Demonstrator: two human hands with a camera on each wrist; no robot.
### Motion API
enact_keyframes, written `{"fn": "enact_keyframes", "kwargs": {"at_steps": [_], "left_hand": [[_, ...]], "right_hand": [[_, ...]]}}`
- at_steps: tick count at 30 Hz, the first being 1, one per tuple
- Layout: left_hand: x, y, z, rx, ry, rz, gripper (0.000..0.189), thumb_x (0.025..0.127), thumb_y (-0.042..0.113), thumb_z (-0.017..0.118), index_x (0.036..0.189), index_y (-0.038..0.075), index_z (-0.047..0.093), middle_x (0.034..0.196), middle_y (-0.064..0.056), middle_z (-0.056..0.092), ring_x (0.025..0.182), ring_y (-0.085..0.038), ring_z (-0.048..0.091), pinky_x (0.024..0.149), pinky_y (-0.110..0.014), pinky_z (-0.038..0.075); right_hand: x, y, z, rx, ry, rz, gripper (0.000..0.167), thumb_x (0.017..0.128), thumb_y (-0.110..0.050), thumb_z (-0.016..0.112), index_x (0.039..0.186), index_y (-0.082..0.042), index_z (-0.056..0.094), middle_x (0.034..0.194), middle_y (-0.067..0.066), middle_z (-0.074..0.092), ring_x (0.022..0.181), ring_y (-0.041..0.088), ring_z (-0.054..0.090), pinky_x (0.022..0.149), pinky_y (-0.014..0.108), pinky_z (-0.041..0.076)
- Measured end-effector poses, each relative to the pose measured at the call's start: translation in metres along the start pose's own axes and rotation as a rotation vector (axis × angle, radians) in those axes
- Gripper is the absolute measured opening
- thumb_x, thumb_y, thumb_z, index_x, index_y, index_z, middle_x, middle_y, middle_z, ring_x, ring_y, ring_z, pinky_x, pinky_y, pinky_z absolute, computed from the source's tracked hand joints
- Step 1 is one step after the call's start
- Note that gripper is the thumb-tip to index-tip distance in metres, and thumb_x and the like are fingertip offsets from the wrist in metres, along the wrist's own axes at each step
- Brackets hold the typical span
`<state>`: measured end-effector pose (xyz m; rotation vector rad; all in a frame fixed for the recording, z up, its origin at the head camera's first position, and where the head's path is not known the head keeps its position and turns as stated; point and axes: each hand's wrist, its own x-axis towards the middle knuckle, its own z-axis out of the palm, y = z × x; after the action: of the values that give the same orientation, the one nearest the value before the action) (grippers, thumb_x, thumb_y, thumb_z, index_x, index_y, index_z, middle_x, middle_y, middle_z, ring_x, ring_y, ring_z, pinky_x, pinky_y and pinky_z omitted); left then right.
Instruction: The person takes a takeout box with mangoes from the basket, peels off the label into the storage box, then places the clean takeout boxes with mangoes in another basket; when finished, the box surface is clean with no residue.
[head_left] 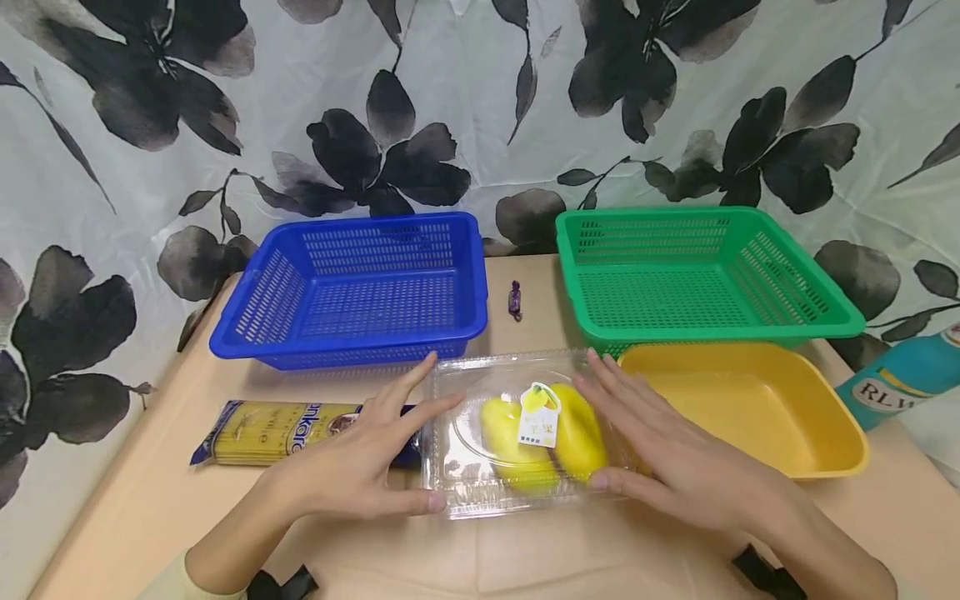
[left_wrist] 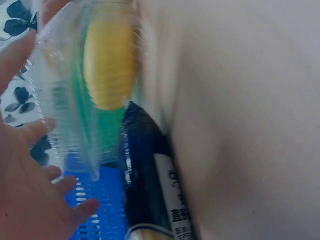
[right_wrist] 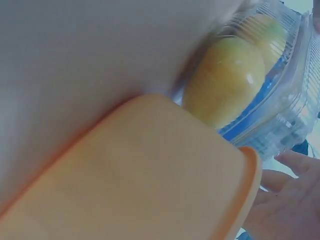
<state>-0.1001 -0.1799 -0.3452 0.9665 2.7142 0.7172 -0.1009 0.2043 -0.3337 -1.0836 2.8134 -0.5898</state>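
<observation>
A clear plastic clamshell box (head_left: 459, 442) lies at the front middle of the table, its lid down. Inside are two yellow mangoes (head_left: 581, 433), toward the box's right half, with a white mango-shaped label (head_left: 538, 421) above them. My left hand (head_left: 345, 471) rests along the box's left side, fingers spread and fairly straight. On the opposite side, my right hand (head_left: 690, 471) touches the lid's edge with extended fingers. In the left wrist view, fingers of the left hand (left_wrist: 30, 180) lie beside the clear wall. The right wrist view shows the right hand (right_wrist: 290, 200) near the box's edge.
A blue basket (head_left: 360, 350) and a green basket (head_left: 720, 335) stand at the back, a purple-wrapped candy (head_left: 514, 301) between them. A yellow tub (head_left: 750, 408) sits right, beside a teal bottle (head_left: 903, 379). A pasta packet (head_left: 262, 433) lies left, partly behind my left hand.
</observation>
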Motion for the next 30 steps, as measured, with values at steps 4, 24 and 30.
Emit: {"fn": "enact_keyframes", "kwargs": {"at_steps": [4, 24, 30], "left_hand": [[0.010, -0.002, 0.003, -0.021, -0.002, 0.062, 0.107, 0.080, 0.071, 0.074, 0.164, 0.037, 0.019, 0.172, 0.004, -0.014, 0.158, -0.036, 0.004, 0.111, -0.078, 0.026], [0.040, 0.003, 0.002, 0.010, -0.059, 0.092, 0.117, 0.070, 0.076, 0.077, 0.163, 0.044, 0.015, 0.171, 0.008, -0.019, 0.159, -0.030, -0.012, 0.117, -0.075, 0.007], [0.039, 0.003, 0.005, 0.030, -0.050, 0.059, 0.120, 0.066, 0.082, 0.076, 0.163, 0.040, 0.018, 0.171, 0.007, -0.019, 0.158, -0.031, -0.008, 0.116, -0.074, 0.017]], "right_hand": [[0.014, -0.003, -0.003, -0.042, 0.012, -0.042, 0.081, 0.100, -0.053, 0.060, 0.166, -0.029, 0.018, 0.174, -0.001, 0.006, 0.160, 0.024, 0.007, 0.126, 0.025, -0.003], [0.052, -0.003, 0.003, -0.116, 0.109, -0.253, 0.042, 0.096, -0.048, 0.069, 0.132, -0.027, 0.068, 0.160, -0.002, 0.045, 0.148, 0.029, 0.040, 0.117, 0.056, 0.037], [0.056, -0.003, 0.004, -0.125, 0.076, -0.336, 0.024, 0.096, -0.034, 0.073, 0.119, -0.026, 0.073, 0.151, 0.001, 0.055, 0.141, 0.027, 0.050, 0.110, 0.052, 0.046]]}}
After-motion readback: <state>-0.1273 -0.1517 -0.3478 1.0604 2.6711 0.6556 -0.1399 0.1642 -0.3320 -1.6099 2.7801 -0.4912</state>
